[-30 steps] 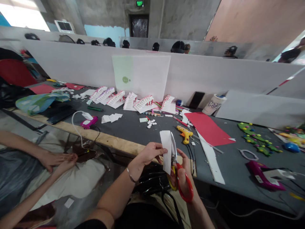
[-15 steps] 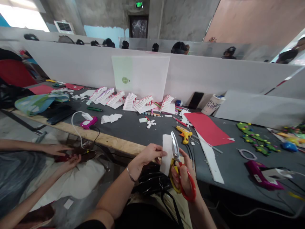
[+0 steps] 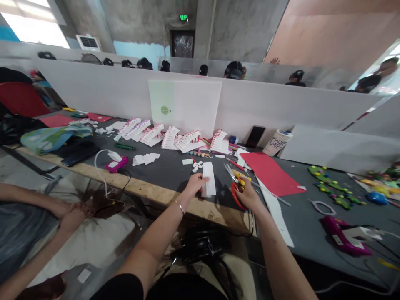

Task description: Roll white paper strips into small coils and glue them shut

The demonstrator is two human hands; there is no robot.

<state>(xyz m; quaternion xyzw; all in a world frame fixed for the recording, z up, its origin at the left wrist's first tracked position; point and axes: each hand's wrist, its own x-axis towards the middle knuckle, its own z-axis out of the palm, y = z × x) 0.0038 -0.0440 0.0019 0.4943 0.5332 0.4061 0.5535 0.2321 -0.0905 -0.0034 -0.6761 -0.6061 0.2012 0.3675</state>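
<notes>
My left hand point(image 3: 196, 183) pinches a white paper strip point(image 3: 209, 179) over the front part of the dark table, just in front of a small heap of white pieces point(image 3: 197, 166). To its right, my right hand point(image 3: 246, 195) is closed around scissors point(image 3: 235, 186) with red and yellow handles. Their blades are slightly apart and point away from me, clear of the strip. Behind the scissors lies a yellow glue gun point(image 3: 242, 177), partly covered by the hand and handles.
Several white stair-like models point(image 3: 187, 141) line the back. Red sheet point(image 3: 270, 171), white strip point(image 3: 279, 216), cup point(image 3: 277, 142) and phone point(image 3: 255, 136) lie to the right, beyond them a purple power strip point(image 3: 345, 237). A co-worker's hands point(image 3: 73, 216) rest at left.
Both hands have moved forward from above my lap to the table. The paper strip and scissors, earlier side by side, are now apart. The co-worker's hands have come together.
</notes>
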